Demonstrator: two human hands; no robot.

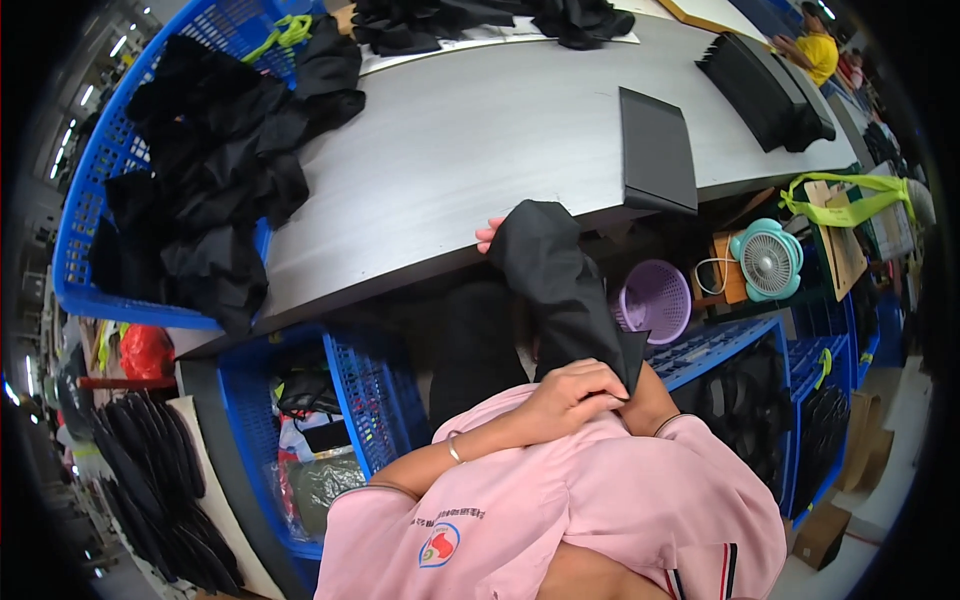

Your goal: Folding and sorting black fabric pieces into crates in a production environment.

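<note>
Far left: ceiling lights (65,140) trailing off into a big, busy-looking room, then a row of black flat pieces (155,470) and a shiny red bag (147,352) down low. Next, a blue basket (95,230) at the left end of the worktop (450,150), piled with crumpled black cloth (220,150). Smooth pale grey surface, with more dark pieces (480,15) along the far side. Blue crate (385,400) below, bags inside. Then, at the near edge, a black fabric tube (550,260) pulled over the right forearm. Right hand (487,236) mostly hidden in there, fingertips poking out close together; can't tell if pinching anything. Left hand (575,392) with fingers pinching the tube's lower edge. Further right: dark flat panel (657,145) on the worktop, purple bin (655,300) below, black ridged piece (765,95) up top, teal fan (768,262), and way back, a person in yellow (820,58).
</note>
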